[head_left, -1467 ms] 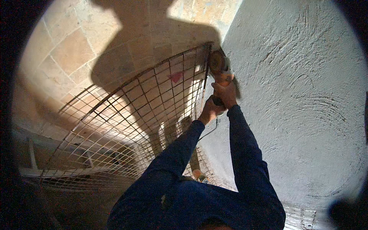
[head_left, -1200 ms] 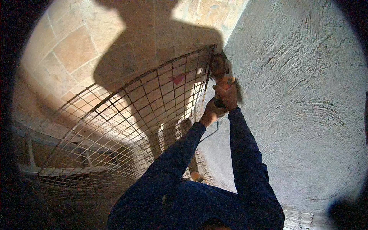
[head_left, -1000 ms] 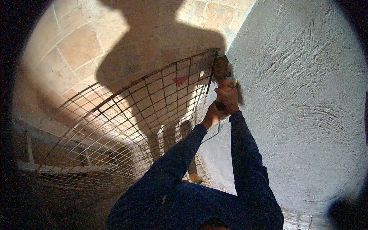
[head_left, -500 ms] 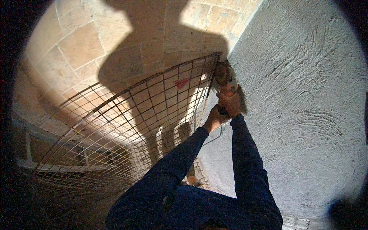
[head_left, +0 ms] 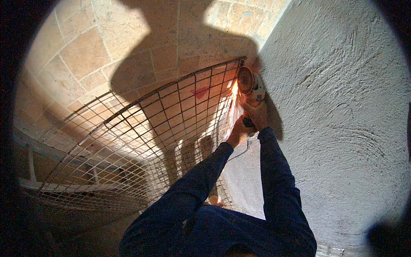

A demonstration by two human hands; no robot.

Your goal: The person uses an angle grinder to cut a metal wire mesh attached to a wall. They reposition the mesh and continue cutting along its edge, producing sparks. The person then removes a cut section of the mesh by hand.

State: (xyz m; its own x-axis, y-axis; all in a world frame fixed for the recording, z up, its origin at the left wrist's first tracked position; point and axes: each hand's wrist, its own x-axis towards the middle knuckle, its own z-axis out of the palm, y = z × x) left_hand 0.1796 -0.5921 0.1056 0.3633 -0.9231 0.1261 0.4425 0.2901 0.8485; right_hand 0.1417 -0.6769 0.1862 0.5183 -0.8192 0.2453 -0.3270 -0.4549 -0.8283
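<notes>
Both my hands are wrapped round an angle grinder (head_left: 257,95) held out at arm's length near the top right corner of a rusty wire mesh panel (head_left: 176,100). My left hand (head_left: 236,132) grips the rear end of the body, nearest to me. Just ahead of it, my right hand (head_left: 257,115) is closed round the orange middle. The round disc (head_left: 245,80) meets the panel's right edge, and bright orange sparks (head_left: 234,95) stream down from there toward my left hand. Part of the grinder's body is hidden by my fingers.
A rough grey plastered wall (head_left: 334,107) rises close on the right. Behind the mesh is a stone-block wall (head_left: 83,51) with my shadow across it. A red tag (head_left: 199,92) shows at the mesh. Pale metal rails (head_left: 31,165) stand at the lower left.
The grinder's disc has shifted slightly left against the mesh's edge, and sparks now fly where there were none. Both hands keep their grip; the mesh has moved slightly.
</notes>
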